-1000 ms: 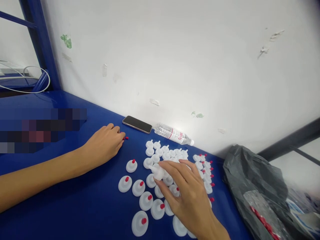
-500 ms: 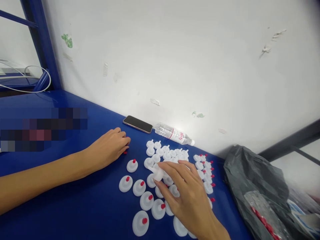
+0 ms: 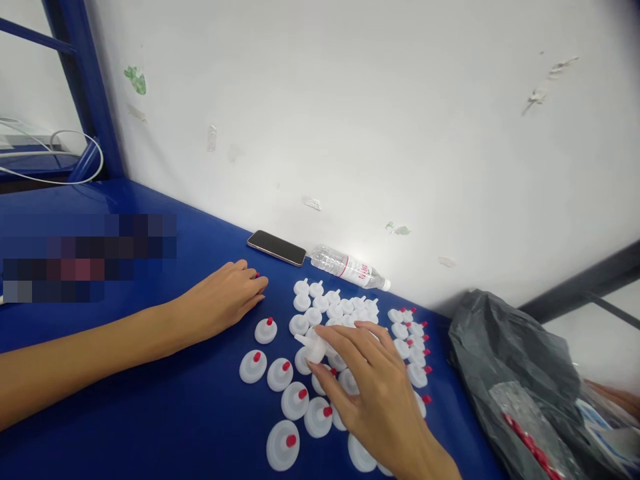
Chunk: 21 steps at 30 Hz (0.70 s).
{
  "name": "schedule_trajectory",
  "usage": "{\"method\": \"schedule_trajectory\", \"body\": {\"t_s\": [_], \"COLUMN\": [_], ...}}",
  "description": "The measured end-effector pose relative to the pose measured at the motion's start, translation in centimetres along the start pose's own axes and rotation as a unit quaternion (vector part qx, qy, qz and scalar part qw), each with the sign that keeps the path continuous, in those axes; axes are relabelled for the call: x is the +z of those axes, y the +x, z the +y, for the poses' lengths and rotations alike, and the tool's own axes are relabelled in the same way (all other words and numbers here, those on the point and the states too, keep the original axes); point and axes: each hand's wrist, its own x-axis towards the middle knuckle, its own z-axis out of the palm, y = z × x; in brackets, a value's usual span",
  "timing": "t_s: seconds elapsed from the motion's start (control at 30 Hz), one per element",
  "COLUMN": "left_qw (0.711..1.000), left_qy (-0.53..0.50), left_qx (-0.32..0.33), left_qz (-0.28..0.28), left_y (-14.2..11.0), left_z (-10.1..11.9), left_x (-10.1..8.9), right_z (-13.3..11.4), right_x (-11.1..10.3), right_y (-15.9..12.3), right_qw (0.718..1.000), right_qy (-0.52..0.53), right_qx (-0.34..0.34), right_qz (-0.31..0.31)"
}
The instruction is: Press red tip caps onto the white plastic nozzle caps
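Observation:
My right hand (image 3: 373, 393) pinches a white plastic nozzle lid (image 3: 314, 348) between thumb and forefinger, its bare spout pointing left. The lid is held over a cluster of similar lids (image 3: 302, 302) on the blue table, part of which the hand hides. My left hand (image 3: 240, 290) rests on the table with its fingers curled down and together. A bit of red (image 3: 257, 274) shows at its fingertips; what they hold, if anything, is hidden. Between the hands and nearer me stand several white lids with red tips (image 3: 283, 445).
Behind the lids lie a black-screened phone (image 3: 277, 247) and a clear plastic bottle (image 3: 350, 267) along the white wall. More red-tipped lids (image 3: 416, 375) stand to the right. A dark plastic bag (image 3: 510, 347) holds a clear packet of red pieces (image 3: 533, 447).
My left hand has shifted slightly right, its fingers curling in; the red piece below its fingertips is now out of sight. My right hand holds its lid in nearly the same place.

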Motion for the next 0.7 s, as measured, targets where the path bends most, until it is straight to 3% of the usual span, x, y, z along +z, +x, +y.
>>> {"method": "schedule_trajectory", "body": {"t_s": [0.23, 0.43, 0.7], "left_qw": [0.999, 0.993, 0.99], "left_qy": [0.03, 0.074, 0.12], "left_qx": [0.034, 0.085, 0.055], "left_qz": [-0.002, -0.028, -0.046], "left_y": [0.0, 0.2, 0.4], "left_z": [1.2, 1.1, 1.3], "left_x": [-0.2, 0.8, -0.1], "right_z": [-0.1, -0.1, -0.2], "right_x": [-0.1, 0.0, 0.0], "right_y": [0.1, 0.0, 0.0], "right_qw": [1.0, 1.0, 1.0], "right_qy": [-0.001, 0.004, 0.003], "right_qx": [0.002, 0.002, 0.003], "right_qz": [-0.006, -0.007, -0.004]}}
